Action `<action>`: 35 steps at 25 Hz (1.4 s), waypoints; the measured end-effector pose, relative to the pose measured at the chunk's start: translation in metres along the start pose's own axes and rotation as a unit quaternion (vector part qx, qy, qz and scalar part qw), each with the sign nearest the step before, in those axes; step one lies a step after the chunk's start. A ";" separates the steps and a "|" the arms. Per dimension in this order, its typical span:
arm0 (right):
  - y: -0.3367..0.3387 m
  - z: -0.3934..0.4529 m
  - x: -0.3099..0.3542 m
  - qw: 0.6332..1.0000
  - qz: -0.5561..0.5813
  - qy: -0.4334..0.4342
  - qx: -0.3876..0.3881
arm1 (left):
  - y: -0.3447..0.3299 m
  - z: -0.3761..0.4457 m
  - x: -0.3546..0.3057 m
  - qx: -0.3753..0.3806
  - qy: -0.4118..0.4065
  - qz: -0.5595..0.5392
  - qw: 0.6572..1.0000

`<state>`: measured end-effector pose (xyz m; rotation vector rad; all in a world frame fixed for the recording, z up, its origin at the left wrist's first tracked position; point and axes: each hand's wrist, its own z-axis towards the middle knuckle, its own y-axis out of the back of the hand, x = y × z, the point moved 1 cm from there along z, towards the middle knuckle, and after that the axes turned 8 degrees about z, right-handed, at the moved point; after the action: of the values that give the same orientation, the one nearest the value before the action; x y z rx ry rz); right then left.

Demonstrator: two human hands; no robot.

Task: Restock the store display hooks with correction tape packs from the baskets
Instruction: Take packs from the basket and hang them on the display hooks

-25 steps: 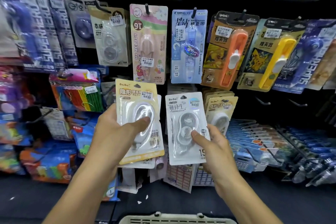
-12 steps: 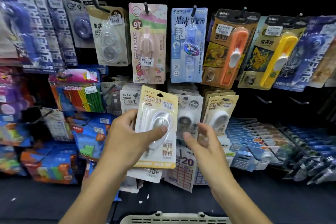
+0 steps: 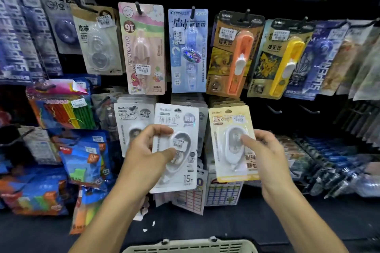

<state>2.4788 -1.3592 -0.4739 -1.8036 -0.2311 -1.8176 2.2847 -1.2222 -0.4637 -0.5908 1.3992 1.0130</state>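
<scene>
Since half a second ago the yellow pack [image 3: 232,144] has passed from the left hand to the right and now sits in front of the right-hand stack, while the left hand has taken up a white pack. From the left: the display's far side carries dark "SUPERHERO" packs [image 3: 18,37] above and blue and orange bagged goods [image 3: 82,158] below — detail there is blurred. Next, a white pack on its hook [image 3: 133,121] hangs in the lower row, partly behind the left hand [image 3: 148,156]. That hand pinches the white correction tape pack [image 3: 178,150], thumb across the blister front and fingers curled round the pack's left edge; the pack is tilted slightly and appears to be off its hook, though the hang-hole is hard to read. Above it hang the pink pack [image 3: 144,47] and the blue pack [image 3: 188,51]. To the right, the right hand [image 3: 267,156] grips the yellow pack along its right edge, thumb pressed on the clear blister, remaining fingers behind the card. Above are the orange pack [image 3: 236,55] and yellow-handled pack [image 3: 281,59]. At the bottom edge, centre, the rim of a beige basket [image 3: 191,246] shows.
</scene>
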 end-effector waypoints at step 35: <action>-0.048 0.004 -0.019 0.985 -0.024 0.066 0.158 | -0.013 0.002 -0.002 -0.025 -0.060 0.097 0.993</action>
<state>2.4575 -1.3124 -0.4787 -1.4658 -0.4859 -1.8081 2.2969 -1.2274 -0.4647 -0.4276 1.3459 1.2210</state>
